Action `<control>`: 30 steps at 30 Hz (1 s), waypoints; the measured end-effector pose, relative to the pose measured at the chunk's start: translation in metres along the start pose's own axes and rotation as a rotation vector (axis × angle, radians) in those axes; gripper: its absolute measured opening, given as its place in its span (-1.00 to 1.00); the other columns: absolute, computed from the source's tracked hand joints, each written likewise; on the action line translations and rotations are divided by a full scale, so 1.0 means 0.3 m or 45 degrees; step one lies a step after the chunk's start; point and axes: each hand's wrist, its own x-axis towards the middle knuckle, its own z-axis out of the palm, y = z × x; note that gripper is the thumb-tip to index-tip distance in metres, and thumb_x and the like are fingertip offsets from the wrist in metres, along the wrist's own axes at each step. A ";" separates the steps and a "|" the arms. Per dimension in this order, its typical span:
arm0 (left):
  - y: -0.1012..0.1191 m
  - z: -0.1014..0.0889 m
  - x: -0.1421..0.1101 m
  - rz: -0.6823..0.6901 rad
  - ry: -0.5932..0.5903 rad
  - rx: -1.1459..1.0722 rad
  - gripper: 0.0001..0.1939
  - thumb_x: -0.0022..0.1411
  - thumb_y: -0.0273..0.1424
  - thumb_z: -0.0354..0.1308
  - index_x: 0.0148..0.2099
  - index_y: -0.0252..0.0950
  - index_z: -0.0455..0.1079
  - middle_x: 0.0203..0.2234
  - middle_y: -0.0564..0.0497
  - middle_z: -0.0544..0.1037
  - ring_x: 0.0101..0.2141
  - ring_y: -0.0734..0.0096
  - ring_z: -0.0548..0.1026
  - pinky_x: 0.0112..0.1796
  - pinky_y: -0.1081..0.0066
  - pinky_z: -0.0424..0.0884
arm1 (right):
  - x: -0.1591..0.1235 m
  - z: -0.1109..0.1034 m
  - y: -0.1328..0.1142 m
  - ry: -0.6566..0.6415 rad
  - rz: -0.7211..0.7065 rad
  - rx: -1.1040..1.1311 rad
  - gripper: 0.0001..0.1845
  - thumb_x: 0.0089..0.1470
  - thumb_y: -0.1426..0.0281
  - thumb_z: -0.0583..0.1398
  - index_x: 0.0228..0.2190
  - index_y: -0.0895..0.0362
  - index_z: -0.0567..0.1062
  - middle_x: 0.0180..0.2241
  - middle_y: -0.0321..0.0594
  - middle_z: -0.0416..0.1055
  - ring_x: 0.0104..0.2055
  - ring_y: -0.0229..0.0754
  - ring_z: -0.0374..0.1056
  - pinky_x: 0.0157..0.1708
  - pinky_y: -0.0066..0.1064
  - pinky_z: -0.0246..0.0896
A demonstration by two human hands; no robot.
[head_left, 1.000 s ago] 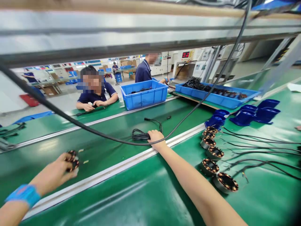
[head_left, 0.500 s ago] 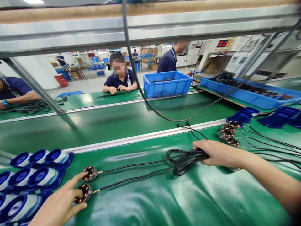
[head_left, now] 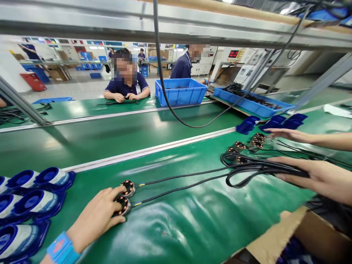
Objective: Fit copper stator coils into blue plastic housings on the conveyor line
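My left hand [head_left: 95, 214], with a blue band at its wrist, has its fingers hooked on two round motor stators [head_left: 128, 187] with copper coils, which rest on the green mat. A black cable [head_left: 170, 189] with yellow wire ends runs from each stator to the right. There the cables gather into a looped black cable bundle [head_left: 247, 170]. My right hand [head_left: 316, 176] is closed around that bundle, just above the mat. Beyond the bundle several more stators [head_left: 257, 141] stand together, some partly covered by the loops. Another person's hand [head_left: 297, 135] reaches in beside them.
Blue housings [head_left: 34, 205] with pale labels stand in rows at left. More blue parts [head_left: 246, 124] lie beyond the stators. An open cardboard box [head_left: 275, 234] fills the lower right; a fingertip of unclear owner shows behind it. Blue bins [head_left: 181, 91] and a person sit across the bench.
Both hands have moved right, and the two stators and their cables have slid with them. Another person's hand and the cardboard box have come into view at right.
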 end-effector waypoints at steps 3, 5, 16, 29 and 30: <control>0.060 0.027 0.062 0.084 0.131 -0.008 -0.87 0.16 -0.15 0.39 -0.34 -0.04 0.58 0.13 0.07 0.47 -0.11 0.17 0.53 -0.12 0.17 0.47 | 0.057 0.078 0.063 -0.232 0.023 0.014 -0.35 0.11 -0.16 0.21 0.09 -0.06 0.55 0.04 0.07 0.50 0.09 0.08 0.44 -0.02 -0.19 0.34; 0.077 0.050 0.081 0.101 0.205 -0.038 -0.84 0.16 -0.15 0.40 -0.35 -0.07 0.58 0.12 0.04 0.46 -0.15 0.20 0.52 -0.15 0.21 0.45 | 0.066 0.177 0.082 -0.280 0.029 0.019 -0.39 0.21 -0.08 0.13 0.08 0.04 0.56 0.04 0.13 0.49 0.10 0.07 0.45 0.05 -0.20 0.34; 0.163 0.144 -0.002 0.089 0.746 -0.115 -0.79 0.40 -0.39 0.16 0.06 -0.23 0.41 0.01 -0.09 0.48 -0.02 0.23 0.44 0.01 0.22 0.34 | 0.048 0.408 -0.635 -0.025 -0.340 0.172 -0.59 0.33 0.12 0.16 0.11 0.00 0.44 0.06 -0.10 0.47 0.10 -0.02 0.39 0.14 -0.14 0.28; 0.177 0.153 0.006 0.104 0.602 -0.310 -0.71 0.45 -0.48 0.03 0.08 -0.07 0.46 -0.10 0.01 0.47 -0.14 0.37 0.44 -0.12 0.38 0.36 | 0.176 0.738 -1.113 -0.838 -0.344 1.255 -0.69 0.31 0.19 0.18 -0.19 0.19 0.55 -0.38 -0.24 0.50 -0.44 -0.30 0.32 -0.39 -0.48 0.22; 0.175 0.157 0.006 0.107 0.587 -0.335 -0.70 0.44 -0.49 0.03 0.07 -0.05 0.46 -0.11 0.01 0.47 -0.15 0.37 0.44 -0.14 0.39 0.36 | 0.173 0.757 -1.108 -0.902 -0.235 1.391 -0.62 0.27 0.11 0.22 -0.20 0.21 0.54 -0.38 -0.23 0.50 -0.48 -0.33 0.28 -0.44 -0.50 0.19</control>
